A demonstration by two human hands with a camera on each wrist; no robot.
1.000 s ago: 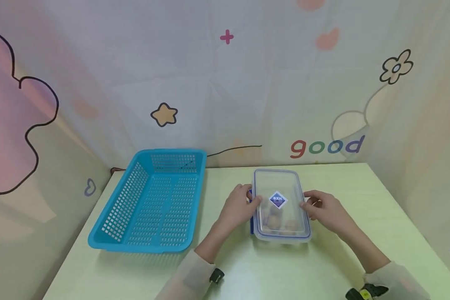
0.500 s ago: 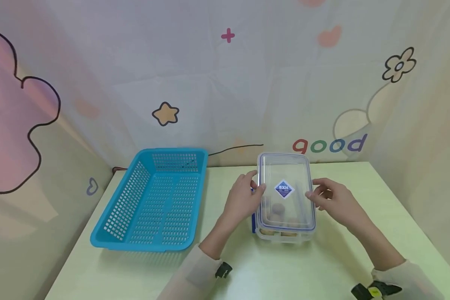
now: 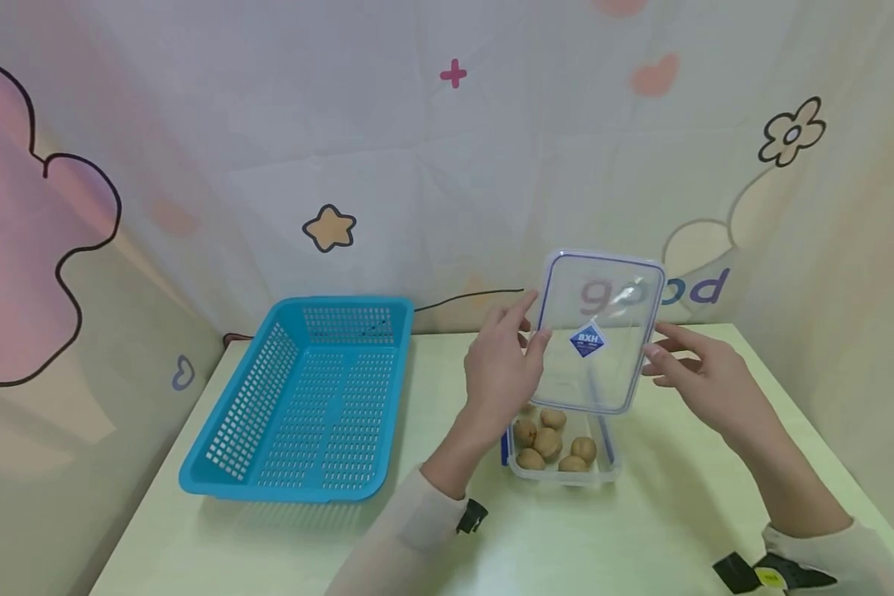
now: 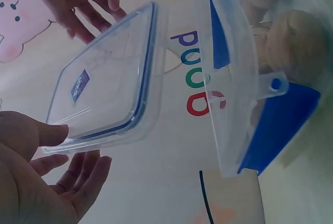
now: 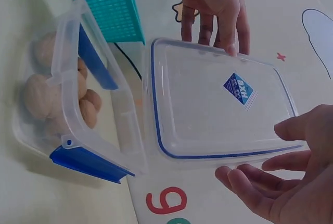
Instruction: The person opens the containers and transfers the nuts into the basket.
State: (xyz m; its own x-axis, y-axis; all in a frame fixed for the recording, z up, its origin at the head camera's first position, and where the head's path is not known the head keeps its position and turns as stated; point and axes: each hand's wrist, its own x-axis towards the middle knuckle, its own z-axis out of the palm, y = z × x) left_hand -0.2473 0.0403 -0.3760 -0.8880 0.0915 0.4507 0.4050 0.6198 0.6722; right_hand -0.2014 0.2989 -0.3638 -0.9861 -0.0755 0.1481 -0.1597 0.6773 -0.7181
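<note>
Both hands hold a clear lid [image 3: 603, 372] with a blue rim and a BXH label, tilted up above the back of a clear box [image 3: 566, 478]. The left hand [image 3: 502, 356] pinches the lid's left edge between thumb and fingers. At the opposite edge, the right hand [image 3: 708, 377] pinches it the same way, also seen in the right wrist view, where that hand [image 5: 291, 172] has its thumb on top. Several round brown walnut-like items [image 3: 547, 443] lie in the uncovered box. Blue side clasps [image 4: 283, 125] hang unfastened in the left wrist view.
An empty blue perforated basket [image 3: 328, 414] stands on the pale green table [image 3: 268, 546], left of the box. A patterned cloth [image 3: 417, 165] with a star, flower and letters hangs behind the table and along its sides.
The lid has come up off the box, rising and moving slightly right, with both hands moving along with it. The brown items are now uncovered. The basket has not moved.
</note>
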